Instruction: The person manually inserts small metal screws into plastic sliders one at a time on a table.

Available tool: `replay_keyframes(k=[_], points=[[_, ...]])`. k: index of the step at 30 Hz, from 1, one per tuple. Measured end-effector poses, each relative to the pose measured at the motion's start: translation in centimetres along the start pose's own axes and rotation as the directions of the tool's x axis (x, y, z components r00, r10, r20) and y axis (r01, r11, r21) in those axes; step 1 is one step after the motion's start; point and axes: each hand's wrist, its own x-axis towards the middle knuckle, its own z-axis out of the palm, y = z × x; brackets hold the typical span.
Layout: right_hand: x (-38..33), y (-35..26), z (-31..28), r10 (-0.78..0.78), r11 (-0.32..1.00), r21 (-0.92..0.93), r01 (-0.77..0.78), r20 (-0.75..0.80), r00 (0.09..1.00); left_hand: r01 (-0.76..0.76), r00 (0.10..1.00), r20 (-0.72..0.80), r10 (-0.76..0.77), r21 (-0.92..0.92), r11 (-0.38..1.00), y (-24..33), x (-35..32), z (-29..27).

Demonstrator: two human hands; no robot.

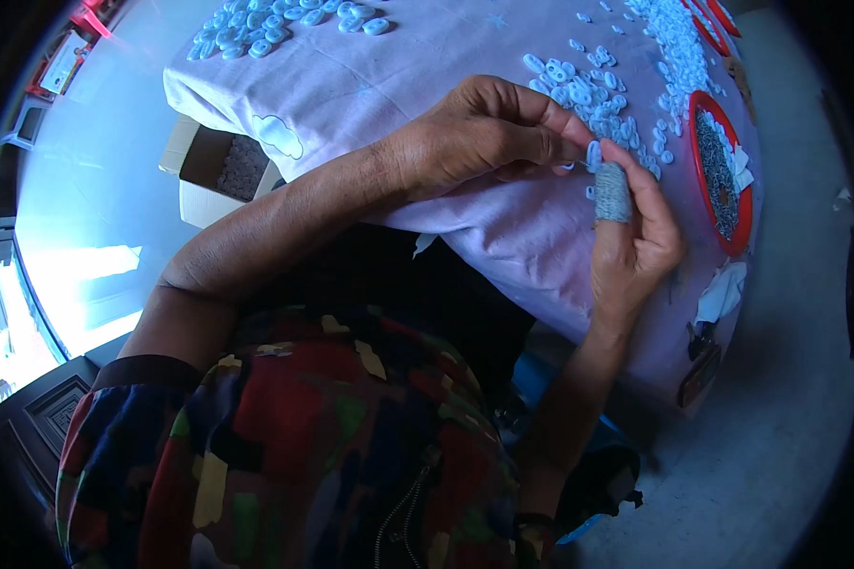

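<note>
The pieces (581, 95) are pale blue, the cloud-printed cloth (484, 237) lilac, the tray (736, 243) red, the shirt (285, 408) multicoloured.

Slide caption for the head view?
Left hand and right hand, its thumb wrapped, meet at a small pale oval piece over a pale tablecloth.

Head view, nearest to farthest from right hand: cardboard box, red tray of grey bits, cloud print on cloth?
From the right hand:
1. Red tray: just to its right.
2. Cloud print: well to the left.
3. Cardboard box: farther left.
</note>
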Motion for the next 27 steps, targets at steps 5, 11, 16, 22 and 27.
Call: replay_keyframes(k=[5,11,16,22,27], points=[[0.0,-0.2,0.8,0.153,0.979,0.136,-0.151,-0.006,0.988,0.000,1.000,-0.013,-0.001,-0.036,0.999,0.3,-0.1,0.4],[-0.3,-0.4,1.1,0.217,0.949,0.226,-0.219,0.032,0.976,0.013,1.000,0.003,-0.013,-0.015,1.000,0.3,-0.1,0.3],[-0.2,-1.1,0.9,0.238,0.944,0.234,-0.234,0.014,0.971,0.006,1.000,-0.012,-0.007,-0.028,1.000,0.3,-0.2,0.5],[-1.0,-1.2,-0.1,0.395,0.868,0.315,-0.384,0.032,0.918,-0.124,0.992,-0.032,0.124,-0.006,0.992,0.0,-0.3,0.6],[-1.2,-1.1,-0.1,0.407,0.851,0.353,-0.389,0.023,0.913,-0.148,0.989,-0.010,0.150,0.128,0.981,-0.2,-0.3,0.8]])
